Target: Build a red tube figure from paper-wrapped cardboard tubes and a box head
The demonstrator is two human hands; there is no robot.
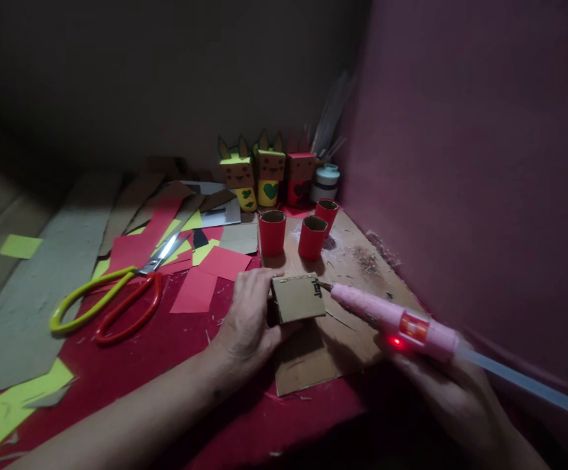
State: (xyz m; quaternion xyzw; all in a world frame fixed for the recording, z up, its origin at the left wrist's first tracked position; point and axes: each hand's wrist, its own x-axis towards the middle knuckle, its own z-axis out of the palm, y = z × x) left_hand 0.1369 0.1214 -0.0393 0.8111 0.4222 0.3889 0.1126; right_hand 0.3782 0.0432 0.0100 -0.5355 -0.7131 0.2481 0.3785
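Observation:
My left hand (247,320) is closed around a small brown cardboard box (298,299) with dark printed marks near its right edge. My right hand (441,378) grips a pink hot glue gun (392,313) with a red light glowing and a clear glue stick (523,382) poking out of its back. The gun's nozzle is at the box's upper right edge; whether it touches I cannot tell. Behind the box stand three red paper-covered tubes, one at the left (272,234), one in the middle (312,237) and one farther back (327,214).
Scissors (154,261) with yellow and red handles lie open at the left among red paper pieces (225,262) and cardboard strips (68,261). Three box-headed animal figures (270,173) and a pale blue-lidded jar (325,183) stand at the back. A cardboard sheet (308,365) lies beneath the box.

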